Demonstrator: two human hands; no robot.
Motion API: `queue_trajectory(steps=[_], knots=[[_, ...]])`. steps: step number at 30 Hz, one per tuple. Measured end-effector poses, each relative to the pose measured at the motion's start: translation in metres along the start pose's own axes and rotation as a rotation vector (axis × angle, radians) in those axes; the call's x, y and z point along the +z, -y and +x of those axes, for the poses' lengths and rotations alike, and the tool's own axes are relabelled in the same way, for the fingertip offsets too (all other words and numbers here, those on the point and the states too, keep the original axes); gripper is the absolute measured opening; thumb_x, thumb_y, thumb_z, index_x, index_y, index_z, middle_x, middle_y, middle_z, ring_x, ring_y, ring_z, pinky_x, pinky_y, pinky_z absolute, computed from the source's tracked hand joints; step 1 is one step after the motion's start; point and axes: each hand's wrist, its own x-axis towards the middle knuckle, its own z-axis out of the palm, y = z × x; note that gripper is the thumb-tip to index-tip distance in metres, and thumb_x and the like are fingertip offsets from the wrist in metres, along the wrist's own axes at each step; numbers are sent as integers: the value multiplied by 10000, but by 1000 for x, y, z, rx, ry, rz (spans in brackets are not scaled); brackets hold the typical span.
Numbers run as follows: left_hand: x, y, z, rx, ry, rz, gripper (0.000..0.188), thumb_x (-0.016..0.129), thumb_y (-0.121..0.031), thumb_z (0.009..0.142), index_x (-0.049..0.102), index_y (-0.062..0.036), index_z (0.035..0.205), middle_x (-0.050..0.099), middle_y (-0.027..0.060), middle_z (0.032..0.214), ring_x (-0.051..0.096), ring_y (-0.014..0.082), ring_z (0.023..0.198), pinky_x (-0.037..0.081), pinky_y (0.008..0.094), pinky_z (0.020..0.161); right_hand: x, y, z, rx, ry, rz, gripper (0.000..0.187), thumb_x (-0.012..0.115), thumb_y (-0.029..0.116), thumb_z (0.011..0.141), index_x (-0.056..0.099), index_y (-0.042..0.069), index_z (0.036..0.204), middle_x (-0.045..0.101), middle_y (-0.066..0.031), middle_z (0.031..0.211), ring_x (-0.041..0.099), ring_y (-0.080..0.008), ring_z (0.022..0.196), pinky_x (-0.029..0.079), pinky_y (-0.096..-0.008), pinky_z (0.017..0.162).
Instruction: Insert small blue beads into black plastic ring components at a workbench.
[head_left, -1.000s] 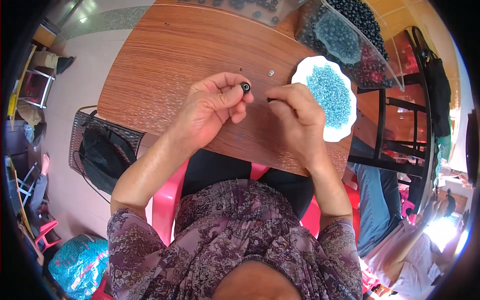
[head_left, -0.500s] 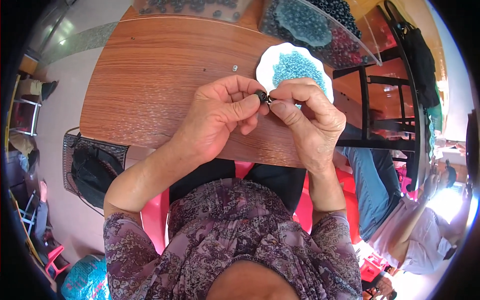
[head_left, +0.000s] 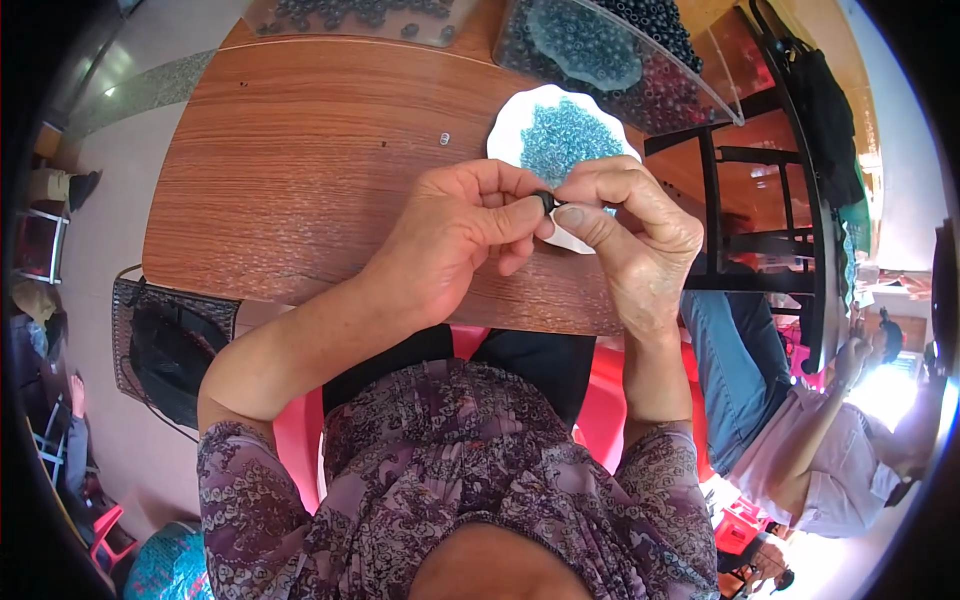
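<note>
Above the table's near half, my left hand [head_left: 450, 240] pinches a small black round part [head_left: 546, 201] between thumb and forefinger. It resembles a short ring or cap. The fingertips of my right hand [head_left: 645, 240] are closed against its right side, on a tiny dark piece mostly hidden by the thumb and finger. Just beyond my hands lies a white scalloped plate [head_left: 507, 122] holding many small clear teal pieces [head_left: 568, 138]. One small clear piece [head_left: 445, 139] sits alone on the wooden table [head_left: 290, 190], left of the plate.
A clear bin of dark round parts [head_left: 350, 22] stands at the far edge. Another clear bin [head_left: 610, 75] holds black and reddish parts, right of it. A black metal frame [head_left: 765, 200] and a seated person [head_left: 800, 450] are at right. A black bag [head_left: 170, 350] hangs at left.
The black part and the tiny dark piece have come closer together, with the gap between my fingertips smaller. Both hands shifted slightly right over the table. The view has shifted a little too.
</note>
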Motion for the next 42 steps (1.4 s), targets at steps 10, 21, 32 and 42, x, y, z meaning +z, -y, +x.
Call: queue_trajectory(steps=[10, 21, 32, 42], knots=[[-2, 8, 8, -29, 67, -18, 183, 582, -73, 867, 554, 24, 1019, 610, 73, 809, 539, 102, 618, 430, 222, 539, -10, 0, 2, 217, 26, 213, 135, 663, -81, 707, 662, -25, 830, 618, -72, 829, 567, -130, 795, 445, -239, 723], [-4, 8, 4, 73, 65, 150, 160, 600, -64, 854, 574, 34, 977, 619, 77, 775, 544, 87, 593, 426, 203, 504, -18, -3, 11, 509, 136, 486, 230, 720, -35, 643, 652, -51, 862, 658, -114, 834, 625, -152, 733, 500, -253, 689], [-5, 15, -3, -6, 86, 186, 131, 596, -26, 826, 587, 63, 922, 622, 91, 751, 532, 85, 550, 436, 207, 473, -21, -4, 12, 572, 433, 386, 267, 717, 10, 617, 677, -47, 874, 670, -107, 821, 630, -150, 717, 509, -255, 655], [-7, 9, -2, -13, 18, 272, 97, 609, -6, 808, 595, 64, 874, 598, 74, 704, 528, 92, 513, 435, 214, 462, -7, -7, 11, 479, 396, 280, 206, 679, -91, 605, 681, -19, 799, 636, -53, 733, 583, -124, 690, 467, -246, 662]])
